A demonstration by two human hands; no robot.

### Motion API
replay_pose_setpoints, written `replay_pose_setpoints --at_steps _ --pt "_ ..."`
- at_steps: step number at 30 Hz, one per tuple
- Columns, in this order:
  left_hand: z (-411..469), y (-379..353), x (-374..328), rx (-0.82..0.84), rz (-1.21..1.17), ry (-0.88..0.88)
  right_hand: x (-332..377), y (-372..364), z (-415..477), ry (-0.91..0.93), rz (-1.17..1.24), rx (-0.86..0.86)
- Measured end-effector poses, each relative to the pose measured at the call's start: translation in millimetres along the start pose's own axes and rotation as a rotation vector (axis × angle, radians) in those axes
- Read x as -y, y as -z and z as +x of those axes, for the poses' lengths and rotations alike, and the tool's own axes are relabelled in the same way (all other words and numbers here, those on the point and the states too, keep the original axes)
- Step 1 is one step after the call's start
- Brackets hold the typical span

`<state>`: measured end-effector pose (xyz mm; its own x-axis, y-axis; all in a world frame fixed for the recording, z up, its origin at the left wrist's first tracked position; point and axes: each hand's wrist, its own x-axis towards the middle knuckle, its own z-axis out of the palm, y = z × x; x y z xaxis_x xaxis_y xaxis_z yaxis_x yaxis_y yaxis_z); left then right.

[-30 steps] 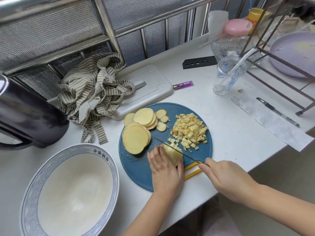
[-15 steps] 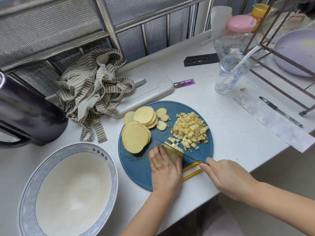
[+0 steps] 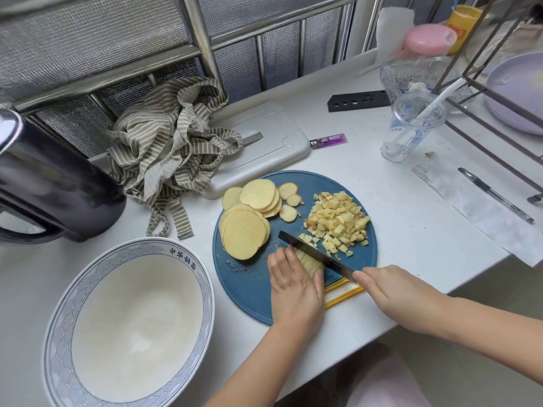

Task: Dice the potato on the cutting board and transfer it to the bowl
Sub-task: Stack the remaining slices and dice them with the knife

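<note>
Bowl (image 3: 126,251) sits just beside the left edge of the blue cutting board (image 3: 249,289), its wide mouth open from above. A stack of potato slices (image 3: 244,235) lies between the diced pile (image 3: 338,218) and the bowl. A kettle (image 3: 53,183) and a striped cloth (image 3: 167,151) crowd the counter behind.
</note>
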<state>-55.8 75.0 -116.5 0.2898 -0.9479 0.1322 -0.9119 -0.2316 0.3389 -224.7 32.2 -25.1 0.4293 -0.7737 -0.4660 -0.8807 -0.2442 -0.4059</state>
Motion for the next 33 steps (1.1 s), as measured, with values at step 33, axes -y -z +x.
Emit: replay_pose_setpoints --at_steps 33 --pt "4 11 -6 0.147 0.059 0.017 8 -31 -3 0.023 -0.251 -0.328"
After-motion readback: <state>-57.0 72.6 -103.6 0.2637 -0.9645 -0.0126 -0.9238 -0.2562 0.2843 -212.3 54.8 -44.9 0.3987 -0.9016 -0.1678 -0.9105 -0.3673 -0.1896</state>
